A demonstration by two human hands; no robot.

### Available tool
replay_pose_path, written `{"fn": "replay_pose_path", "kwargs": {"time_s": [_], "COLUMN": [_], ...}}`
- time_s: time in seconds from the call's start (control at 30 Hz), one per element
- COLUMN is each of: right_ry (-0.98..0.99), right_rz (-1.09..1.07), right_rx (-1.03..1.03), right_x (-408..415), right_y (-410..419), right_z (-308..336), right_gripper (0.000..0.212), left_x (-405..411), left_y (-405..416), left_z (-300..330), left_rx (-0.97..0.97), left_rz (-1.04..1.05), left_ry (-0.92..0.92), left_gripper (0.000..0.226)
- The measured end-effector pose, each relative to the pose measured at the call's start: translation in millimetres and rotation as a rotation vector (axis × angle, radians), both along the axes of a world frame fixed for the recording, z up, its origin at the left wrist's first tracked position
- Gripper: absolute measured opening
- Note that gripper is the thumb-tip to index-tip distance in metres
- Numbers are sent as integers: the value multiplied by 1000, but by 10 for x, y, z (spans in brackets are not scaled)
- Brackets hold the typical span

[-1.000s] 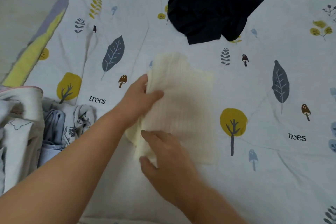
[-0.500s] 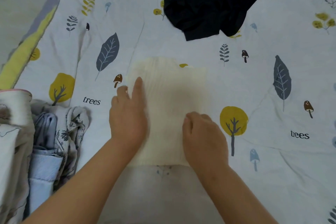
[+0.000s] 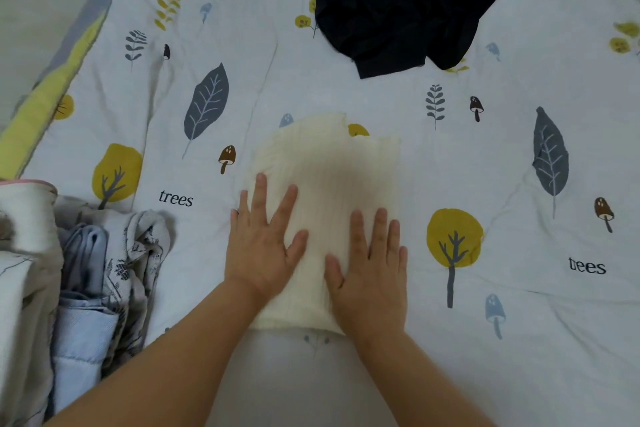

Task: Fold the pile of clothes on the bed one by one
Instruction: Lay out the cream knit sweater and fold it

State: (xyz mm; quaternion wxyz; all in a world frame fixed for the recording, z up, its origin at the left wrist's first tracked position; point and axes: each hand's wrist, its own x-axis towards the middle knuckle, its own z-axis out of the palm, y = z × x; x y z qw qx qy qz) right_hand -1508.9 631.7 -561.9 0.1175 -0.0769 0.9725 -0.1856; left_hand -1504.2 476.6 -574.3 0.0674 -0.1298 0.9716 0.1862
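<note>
Head view: cream ribbed garment (image 3: 329,184) lies folded flat on the patterned bedsheet (image 3: 450,156). Left hand (image 3: 263,243) and right hand (image 3: 372,270) press on it, palms down, fingers straight, grasping nothing. Dark garment (image 3: 398,0) lies well apart beyond; folded stack (image 3: 86,288) at left.
</note>
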Motion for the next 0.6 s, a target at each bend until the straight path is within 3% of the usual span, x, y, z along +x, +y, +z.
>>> {"fn": "replay_pose_path", "kwargs": {"time_s": [0.1,0.23,0.33,0.43,0.6], "right_ry": [-84,-247,-440,-569,-498], "right_rz": [14,-335,-338,-328,-327], "right_rx": [-97,-417,-523,-672,-711], "right_x": [-92,-312,-385,-397,-190], "right_y": [78,249,316,314,351], "right_z": [56,234,308,449,856], "right_gripper": [69,65,75,80,69], "left_x": [-26,-61,-61,-48,197], "left_y": [9,-58,-142,-226,-217], "left_z": [122,334,396,482,784], "left_rx": [116,541,637,756,911], "left_rz": [44,421,374,342,376], "left_ry": [25,35,-72,-66,-50], "left_gripper": [73,79,89,92,89]}}
